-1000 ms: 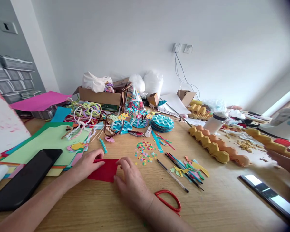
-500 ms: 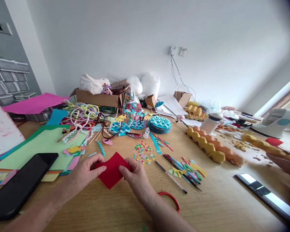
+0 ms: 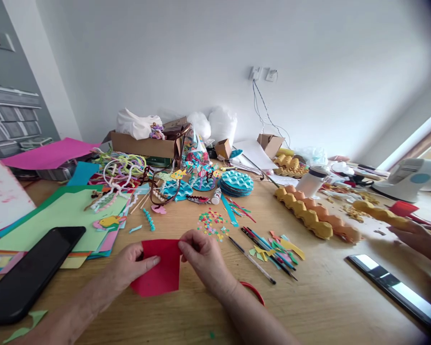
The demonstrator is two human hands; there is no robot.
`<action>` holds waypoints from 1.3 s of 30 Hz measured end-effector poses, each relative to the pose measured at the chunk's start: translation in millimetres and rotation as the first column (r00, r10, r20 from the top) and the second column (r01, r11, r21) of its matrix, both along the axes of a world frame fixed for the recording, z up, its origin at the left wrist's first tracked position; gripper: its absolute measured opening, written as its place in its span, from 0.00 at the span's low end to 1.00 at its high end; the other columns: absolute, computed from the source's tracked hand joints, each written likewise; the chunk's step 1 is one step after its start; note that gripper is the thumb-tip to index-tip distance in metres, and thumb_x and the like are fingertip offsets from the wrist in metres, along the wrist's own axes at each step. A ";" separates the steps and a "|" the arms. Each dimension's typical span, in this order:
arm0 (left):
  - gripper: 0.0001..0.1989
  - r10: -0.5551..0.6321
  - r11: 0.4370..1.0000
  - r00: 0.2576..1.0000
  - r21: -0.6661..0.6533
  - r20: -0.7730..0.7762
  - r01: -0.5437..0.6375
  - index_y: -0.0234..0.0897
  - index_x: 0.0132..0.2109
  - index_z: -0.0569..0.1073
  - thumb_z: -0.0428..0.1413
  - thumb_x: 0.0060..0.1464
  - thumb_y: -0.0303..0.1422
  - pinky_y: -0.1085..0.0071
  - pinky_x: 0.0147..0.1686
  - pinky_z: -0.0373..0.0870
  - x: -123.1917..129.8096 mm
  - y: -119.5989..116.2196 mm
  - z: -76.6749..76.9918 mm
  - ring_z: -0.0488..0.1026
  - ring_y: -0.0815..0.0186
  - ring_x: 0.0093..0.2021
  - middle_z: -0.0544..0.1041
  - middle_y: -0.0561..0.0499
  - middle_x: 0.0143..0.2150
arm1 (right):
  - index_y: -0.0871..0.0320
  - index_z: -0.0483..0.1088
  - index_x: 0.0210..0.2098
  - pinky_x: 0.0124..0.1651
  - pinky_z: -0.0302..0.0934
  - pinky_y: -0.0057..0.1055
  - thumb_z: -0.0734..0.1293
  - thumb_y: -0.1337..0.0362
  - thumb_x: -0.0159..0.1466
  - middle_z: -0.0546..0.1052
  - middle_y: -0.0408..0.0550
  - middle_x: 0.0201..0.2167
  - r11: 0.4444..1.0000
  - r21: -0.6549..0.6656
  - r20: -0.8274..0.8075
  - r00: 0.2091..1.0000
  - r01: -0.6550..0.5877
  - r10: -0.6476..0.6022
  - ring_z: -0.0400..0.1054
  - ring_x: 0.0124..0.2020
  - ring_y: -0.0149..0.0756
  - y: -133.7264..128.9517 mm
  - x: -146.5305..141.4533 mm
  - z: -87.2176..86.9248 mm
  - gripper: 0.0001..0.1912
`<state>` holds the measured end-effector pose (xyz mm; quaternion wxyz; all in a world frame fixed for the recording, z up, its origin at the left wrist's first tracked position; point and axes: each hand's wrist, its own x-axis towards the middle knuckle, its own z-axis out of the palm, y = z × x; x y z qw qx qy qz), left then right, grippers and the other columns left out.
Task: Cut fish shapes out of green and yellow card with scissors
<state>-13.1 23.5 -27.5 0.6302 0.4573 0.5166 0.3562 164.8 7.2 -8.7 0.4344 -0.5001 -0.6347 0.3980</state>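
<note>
A piece of red paper (image 3: pixel 161 273) is held up over the wooden table between my two hands. My left hand (image 3: pixel 134 266) grips its left side, with the thumb lying across the front. The fingers of my right hand (image 3: pixel 197 251) pinch its upper right corner. Under my right wrist a red curved handle (image 3: pixel 253 291) shows in part; the rest is hidden. Just beyond the paper lie a twisted blue pipe cleaner (image 3: pixel 148 219) and a scatter of small coloured paper dots (image 3: pixel 212 221).
To the left are a black phone (image 3: pixel 36 273) and stacked coloured paper (image 3: pixel 62 223). Pens (image 3: pixel 251 258) and paper scraps (image 3: pixel 289 247) lie to the right, before egg-carton strips (image 3: pixel 305 215). Another person's hand (image 3: pixel 418 239) holds a yellow carton strip at far right, above a second phone (image 3: pixel 395 292).
The red paper has turned from a diamond to an upright position and opened out larger, slightly lower. My right hand has shifted up to its corner. A green scrap shows at lower left.
</note>
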 end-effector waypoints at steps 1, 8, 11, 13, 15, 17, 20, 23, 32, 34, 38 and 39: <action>0.17 0.027 1.000 0.999 -0.013 0.020 -0.027 0.36 0.28 0.77 0.69 0.25 0.36 0.69 0.25 0.71 -0.8 0.5 0.5 0.75 0.59 0.24 0.79 0.51 0.21 | 0.59 0.66 0.27 0.25 0.54 0.23 0.59 0.68 0.57 0.69 0.42 0.20 1.000 0.001 0.044 0.999 0.012 -0.012 0.63 0.21 0.28 -0.3 4.5 6.7 0.06; 0.20 0.149 0.985 0.967 -0.114 0.209 -0.127 0.37 0.38 0.75 0.67 0.34 0.37 0.69 0.33 0.73 -2.1 -11.7 22.9 0.78 0.60 0.33 0.82 0.50 0.32 | 0.60 0.72 0.34 0.33 0.56 0.32 0.62 0.71 0.55 0.77 0.54 0.34 0.984 -0.163 0.885 0.432 -0.067 0.176 0.71 0.36 0.46 -45.7 55.6 38.0 0.09; 0.19 0.166 0.982 0.949 -0.131 0.268 -0.135 0.38 0.38 0.75 0.67 0.36 0.35 0.69 0.33 0.73 -2.0 -14.6 27.1 0.78 0.60 0.33 0.82 0.50 0.32 | 0.60 0.71 0.36 0.36 0.57 0.35 0.60 0.72 0.56 0.75 0.55 0.38 0.969 -0.247 0.923 0.303 -0.002 0.236 0.70 0.40 0.49 -67.3 77.6 23.4 0.11; 0.17 0.173 0.983 0.938 -0.111 0.301 -0.146 0.37 0.37 0.75 0.67 0.36 0.34 0.69 0.33 0.73 -2.5 -13.4 26.3 0.78 0.61 0.33 0.82 0.50 0.31 | 0.59 0.70 0.38 0.35 0.57 0.34 0.59 0.75 0.56 0.74 0.54 0.40 0.963 -0.269 0.925 0.283 0.023 0.252 0.70 0.41 0.48 -75.3 87.5 13.1 0.14; 0.16 0.188 0.982 0.929 -0.082 0.320 -0.170 0.37 0.36 0.75 0.66 0.36 0.34 0.70 0.33 0.72 -3.3 -11.0 24.5 0.78 0.62 0.32 0.82 0.51 0.30 | 0.58 0.69 0.39 0.34 0.57 0.32 0.58 0.77 0.55 0.73 0.54 0.42 0.958 -0.281 0.925 0.281 0.059 0.254 0.70 0.41 0.46 -79.1 93.3 6.5 0.16; 0.13 0.199 0.980 0.922 -0.055 0.331 -0.192 0.37 0.34 0.75 0.66 0.37 0.33 0.72 0.31 0.72 -4.0 -8.9 23.3 0.77 0.64 0.30 0.81 0.52 0.28 | 0.57 0.69 0.39 0.32 0.56 0.31 0.58 0.77 0.56 0.72 0.54 0.42 0.959 -0.271 0.930 0.279 0.083 0.239 0.71 0.39 0.46 -81.0 96.4 3.2 0.16; 0.10 0.229 0.971 0.906 -0.022 0.356 -0.237 0.38 0.31 0.75 0.65 0.38 0.30 0.76 0.25 0.69 -4.6 -7.8 23.2 0.74 0.68 0.25 0.79 0.56 0.24 | 0.57 0.69 0.39 0.31 0.56 0.31 0.58 0.75 0.57 0.73 0.55 0.41 0.959 -0.256 0.940 0.263 0.121 0.218 0.71 0.38 0.45 -82.9 99.0 1.3 0.14; 0.10 0.263 0.960 0.890 -0.008 0.372 -0.280 0.40 0.33 0.75 0.65 0.39 0.29 0.75 0.25 0.70 -4.3 -8.9 23.9 0.75 0.67 0.25 0.79 0.56 0.25 | 0.58 0.69 0.36 0.32 0.55 0.31 0.57 0.75 0.59 0.75 0.55 0.37 0.939 -0.293 0.933 0.267 0.182 0.240 0.72 0.36 0.45 -84.8 98.8 1.2 0.13; 0.13 0.312 0.941 0.880 0.012 0.359 -0.338 0.41 0.36 0.74 0.64 0.39 0.31 0.69 0.30 0.73 0.1 -14.6 24.7 0.77 0.61 0.29 0.80 0.55 0.27 | 0.59 0.67 0.29 0.29 0.52 0.31 0.58 0.65 0.59 0.76 0.52 0.27 0.980 -0.154 0.867 0.493 0.125 0.073 0.70 0.29 0.43 -79.8 88.4 3.3 0.07; 0.13 0.306 0.943 0.886 0.017 0.349 -0.332 0.40 0.36 0.74 0.64 0.39 0.33 0.69 0.30 0.72 2.1 -16.9 25.3 0.77 0.61 0.29 0.80 0.55 0.27 | 0.59 0.64 0.27 0.29 0.53 0.29 0.60 0.70 0.54 0.73 0.48 0.24 0.989 -0.137 0.715 0.696 0.056 0.059 0.66 0.27 0.36 -71.0 83.5 8.8 0.03; 0.11 0.292 0.952 0.913 0.009 0.286 -0.307 0.42 0.34 0.75 0.64 0.39 0.34 0.68 0.29 0.72 6.0 -21.3 23.3 0.77 0.58 0.29 0.80 0.55 0.26 | 0.59 0.62 0.28 0.23 0.51 0.24 0.61 0.68 0.50 0.64 0.37 0.19 0.975 -0.221 0.128 0.990 -0.028 0.057 0.58 0.20 0.27 -44.8 62.0 24.4 0.04; 0.11 0.284 0.953 0.920 0.025 0.272 -0.301 0.43 0.34 0.76 0.64 0.39 0.34 0.68 0.29 0.72 6.5 -22.0 21.9 0.77 0.58 0.30 0.80 0.55 0.27 | 0.59 0.63 0.29 0.22 0.51 0.24 0.62 0.67 0.50 0.63 0.36 0.18 0.966 -0.259 0.025 0.999 -0.021 0.028 0.57 0.20 0.26 -37.7 54.8 27.6 0.06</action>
